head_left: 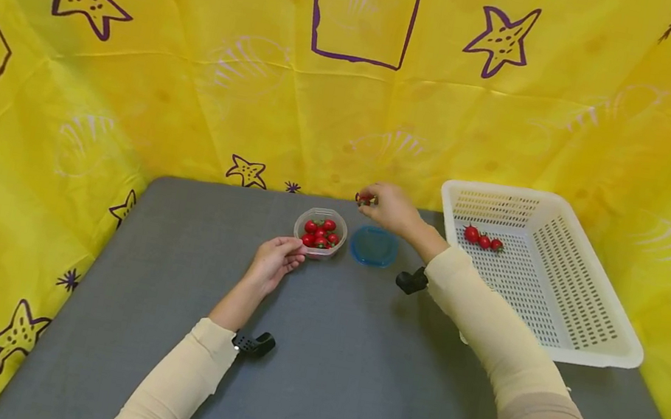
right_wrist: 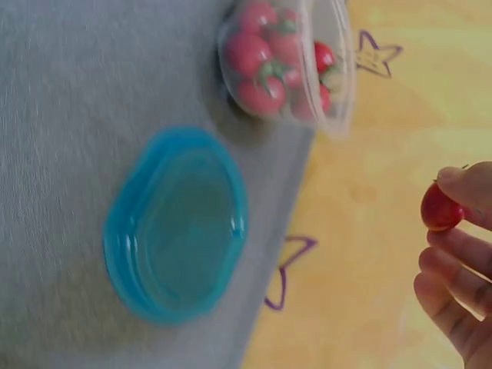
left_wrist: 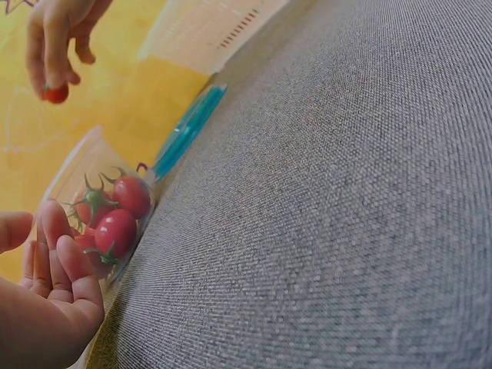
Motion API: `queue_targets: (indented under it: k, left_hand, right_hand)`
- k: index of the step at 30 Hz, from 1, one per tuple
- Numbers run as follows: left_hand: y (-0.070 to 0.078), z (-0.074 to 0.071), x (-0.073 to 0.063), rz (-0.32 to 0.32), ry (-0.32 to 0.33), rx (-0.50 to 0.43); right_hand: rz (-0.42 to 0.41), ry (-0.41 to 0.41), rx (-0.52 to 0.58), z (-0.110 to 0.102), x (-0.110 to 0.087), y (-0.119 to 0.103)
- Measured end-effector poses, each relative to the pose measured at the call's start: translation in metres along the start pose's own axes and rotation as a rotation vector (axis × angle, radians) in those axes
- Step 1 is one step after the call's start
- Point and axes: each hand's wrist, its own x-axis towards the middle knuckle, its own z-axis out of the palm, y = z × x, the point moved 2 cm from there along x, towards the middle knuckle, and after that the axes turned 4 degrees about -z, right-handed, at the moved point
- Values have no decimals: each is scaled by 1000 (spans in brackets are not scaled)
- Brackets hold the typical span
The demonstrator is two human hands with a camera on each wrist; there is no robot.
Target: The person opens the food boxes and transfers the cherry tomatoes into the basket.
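Note:
Red cherry tomatoes with green stems fill much of a clear plastic container (head_left: 329,253) near the table's back edge. My left hand (head_left: 276,259) holds this container's near-left rim between thumb and fingers. Between the thumb and fingertips of my right hand (head_left: 391,208) is a single cherry tomato (right_wrist: 440,207), raised above the table at the back. Below that hand, a blue lid (head_left: 373,246) lies flat to the right of the container. Several tomatoes (left_wrist: 115,233) show through the container's side in the left wrist view.
A white slotted plastic basket (head_left: 602,301) stands on the right of the grey table (head_left: 318,386). Inside it, three cherry tomatoes (head_left: 484,242) lie near the far-left corner. A yellow patterned cloth (head_left: 340,105) hangs behind the table and along both sides.

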Motion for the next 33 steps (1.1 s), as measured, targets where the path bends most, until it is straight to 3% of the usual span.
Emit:
queue_targets:
  k: [17,26,33]
  left_hand:
    - [-1,0,-3,3,-8,5]
    - [0,0,-3,-4,2,6]
    - [-1,0,-3,-2,7,-14]
  right_hand:
    - [143,63,-65,-66,-23,52]
    - [247,97,-47,-82,-47,89]
    - [290,95,-57,-81,-65,112]
